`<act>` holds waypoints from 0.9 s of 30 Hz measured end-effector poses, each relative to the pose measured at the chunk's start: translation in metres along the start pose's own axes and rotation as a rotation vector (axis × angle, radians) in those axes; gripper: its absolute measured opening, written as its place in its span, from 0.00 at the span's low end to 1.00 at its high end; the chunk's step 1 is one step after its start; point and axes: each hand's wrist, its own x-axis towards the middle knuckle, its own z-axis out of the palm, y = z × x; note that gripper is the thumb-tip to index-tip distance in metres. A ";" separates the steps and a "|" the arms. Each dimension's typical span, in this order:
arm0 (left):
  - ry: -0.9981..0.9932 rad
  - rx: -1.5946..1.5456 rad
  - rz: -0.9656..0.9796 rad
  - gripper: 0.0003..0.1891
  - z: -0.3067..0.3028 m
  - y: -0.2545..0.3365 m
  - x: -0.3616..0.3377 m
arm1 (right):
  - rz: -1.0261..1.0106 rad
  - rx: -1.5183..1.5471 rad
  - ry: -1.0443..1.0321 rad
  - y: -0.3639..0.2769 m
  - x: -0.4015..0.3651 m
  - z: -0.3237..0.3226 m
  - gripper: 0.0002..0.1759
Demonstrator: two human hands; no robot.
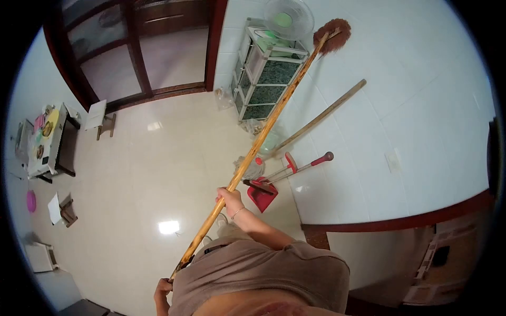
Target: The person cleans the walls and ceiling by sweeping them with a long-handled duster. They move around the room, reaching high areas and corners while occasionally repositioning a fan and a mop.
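Note:
A long yellow wooden pole runs diagonally from beside my body up to the right. At its far end a reddish-brown bristle head is against or close to the white tiled wall. My right hand is wrapped round the pole in front of my body. Near the pole's lower end, my left hand is closed round it at my side. To the right of the pole, a red dustpan and a long-handled tool with a red grip stand by the wall.
A shelf cabinet with a fan stands by the wall. A wooden stick leans there, with plastic bags below. A table, stools and a pink basin are at the left. Sliding doors are behind.

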 end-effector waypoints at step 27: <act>0.259 0.012 0.033 0.25 0.078 0.037 -0.087 | 0.061 -0.053 -0.036 -0.014 -0.002 -0.055 0.07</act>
